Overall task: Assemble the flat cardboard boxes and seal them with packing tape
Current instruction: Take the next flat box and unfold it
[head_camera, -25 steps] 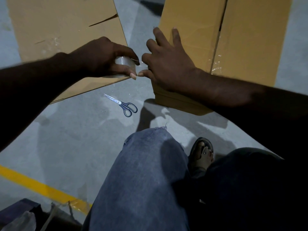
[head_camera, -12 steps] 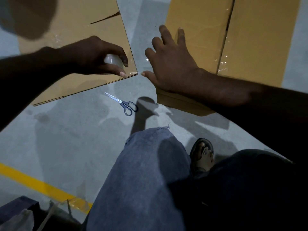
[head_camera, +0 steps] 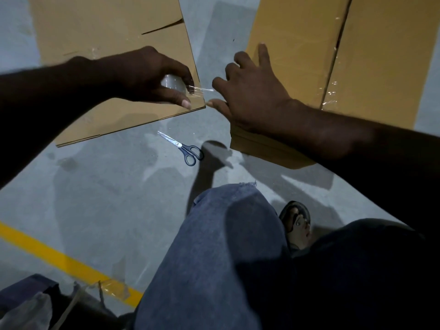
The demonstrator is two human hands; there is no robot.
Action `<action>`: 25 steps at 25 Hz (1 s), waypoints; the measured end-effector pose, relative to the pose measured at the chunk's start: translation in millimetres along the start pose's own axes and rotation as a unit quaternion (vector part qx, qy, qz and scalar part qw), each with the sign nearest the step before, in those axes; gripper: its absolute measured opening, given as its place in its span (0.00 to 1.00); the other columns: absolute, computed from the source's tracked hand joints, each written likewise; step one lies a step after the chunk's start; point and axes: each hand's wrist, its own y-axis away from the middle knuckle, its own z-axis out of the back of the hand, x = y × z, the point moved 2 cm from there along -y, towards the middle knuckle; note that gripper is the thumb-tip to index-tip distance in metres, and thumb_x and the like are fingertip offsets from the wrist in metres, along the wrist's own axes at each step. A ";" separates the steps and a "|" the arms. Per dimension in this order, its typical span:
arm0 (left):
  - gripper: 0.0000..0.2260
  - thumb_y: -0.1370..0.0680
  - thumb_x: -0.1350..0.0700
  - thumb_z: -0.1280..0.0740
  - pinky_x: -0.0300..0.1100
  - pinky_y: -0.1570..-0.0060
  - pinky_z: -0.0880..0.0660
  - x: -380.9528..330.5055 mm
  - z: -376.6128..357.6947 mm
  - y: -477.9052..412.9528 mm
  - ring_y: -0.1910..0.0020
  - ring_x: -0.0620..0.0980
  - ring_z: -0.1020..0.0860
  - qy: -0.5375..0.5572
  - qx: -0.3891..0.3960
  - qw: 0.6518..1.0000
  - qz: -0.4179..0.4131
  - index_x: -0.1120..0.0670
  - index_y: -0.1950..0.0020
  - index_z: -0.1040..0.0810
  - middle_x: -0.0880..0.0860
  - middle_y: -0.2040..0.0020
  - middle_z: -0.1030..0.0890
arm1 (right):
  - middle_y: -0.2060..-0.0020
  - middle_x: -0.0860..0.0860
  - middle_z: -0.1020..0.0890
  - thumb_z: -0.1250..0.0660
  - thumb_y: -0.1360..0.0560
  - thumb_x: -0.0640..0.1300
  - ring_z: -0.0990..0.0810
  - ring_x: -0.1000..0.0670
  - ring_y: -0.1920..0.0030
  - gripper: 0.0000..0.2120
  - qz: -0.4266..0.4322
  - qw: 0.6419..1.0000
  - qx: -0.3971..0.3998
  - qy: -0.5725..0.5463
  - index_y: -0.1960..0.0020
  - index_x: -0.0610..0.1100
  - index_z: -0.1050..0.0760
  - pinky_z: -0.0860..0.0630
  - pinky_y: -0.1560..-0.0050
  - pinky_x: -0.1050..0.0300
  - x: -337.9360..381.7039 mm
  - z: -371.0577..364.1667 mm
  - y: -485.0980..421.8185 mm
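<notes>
My left hand grips a roll of clear packing tape above the corner of a flat cardboard box lying on the floor at the upper left. A short strip of tape stretches from the roll to my right hand. That hand pinches the strip's end between thumb and forefinger, while its other fingers spread over the near left corner of an assembled cardboard box at the upper right. The assembled box's top flaps meet at a centre seam with bits of clear tape on it.
Blue-handled scissors lie on the grey concrete floor between the two boxes. My bent knees in jeans and a sandalled foot fill the lower right. A yellow floor line runs across the lower left, beside a dark object.
The left hand with the roll drew away from the right hand, then came closer again. A strip of tape now spans the gap, and my right thumb and forefinger hold its end.
</notes>
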 end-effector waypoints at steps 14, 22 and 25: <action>0.34 0.30 0.26 0.40 0.35 0.58 0.30 -4.6 -0.1 -3.7 0.59 0.46 0.22 0.028 -0.004 1.000 0.001 0.50 0.38 0.20 0.44 0.51 0.19 | 0.32 0.37 0.28 0.50 0.23 0.71 0.36 0.37 0.27 0.42 -0.041 0.998 0.040 -0.026 0.26 0.37 0.36 0.49 0.28 0.26 1.2 5.4 2.7; 0.30 0.29 0.26 0.40 0.39 0.54 0.33 9.7 -8.8 -12.1 0.55 0.44 0.23 0.058 -0.049 0.997 -0.010 0.47 0.42 0.19 0.47 0.47 0.16 | 0.54 0.48 0.22 0.37 0.24 0.52 0.23 0.46 0.54 0.07 0.075 0.915 0.198 -0.344 0.52 0.49 0.28 0.26 0.51 0.52 90.0 -72.3 15.7; 0.27 0.26 0.30 0.37 0.39 0.50 0.34 13.0 -15.6 -18.6 0.50 0.45 0.23 0.074 -0.079 0.994 -0.026 0.50 0.42 0.18 0.50 0.45 0.16 | 0.48 0.44 0.18 0.35 0.25 0.53 0.19 0.42 0.47 0.14 -0.065 0.902 0.261 -0.337 0.47 0.44 0.21 0.25 0.48 0.57 110.8 -148.2 -16.6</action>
